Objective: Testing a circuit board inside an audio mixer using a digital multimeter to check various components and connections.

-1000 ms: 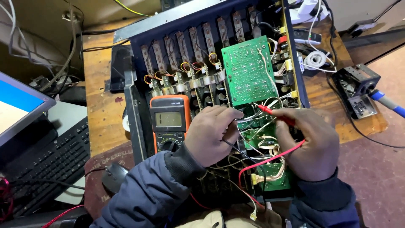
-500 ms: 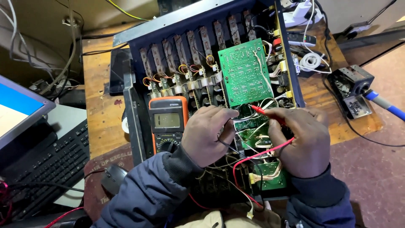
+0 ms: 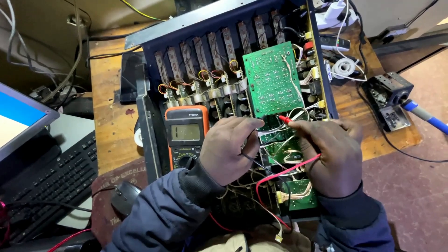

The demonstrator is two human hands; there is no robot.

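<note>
Open blue chassis (image 3: 145,116) lies on the wood bench (image 3: 109,121), lid off. Inside: a row of 7 narrow boards w/ coils along the back, a big green PCB (image 3: 270,79) upright-ish at right, smaller green boards (image 3: 298,193) lower down, loose white wiring between. An orange meter (image 3: 186,135) sits propped at the chassis' left inner edge, screen facing up.

L hand (image 3: 231,149): fingers curled down and bunched over the boards just right of the meter; a black lead runs from under it, but the probe tip is hidden, so can't tell exactly what it pinches.

R hand (image 3: 333,156): fingers closed, pinching the red probe (image 3: 285,120) between thumb and forefinger. Probe's long axis runs roughly left-right, tip pointing left toward the bottom edge of the big PCB, just beside it. Its red lead (image 3: 280,175) loops down under the R hand toward the person.

Keyboard (image 3: 46,182) and mouse (image 3: 123,196) at left; small vise (image 3: 387,98) at right of bench.
</note>
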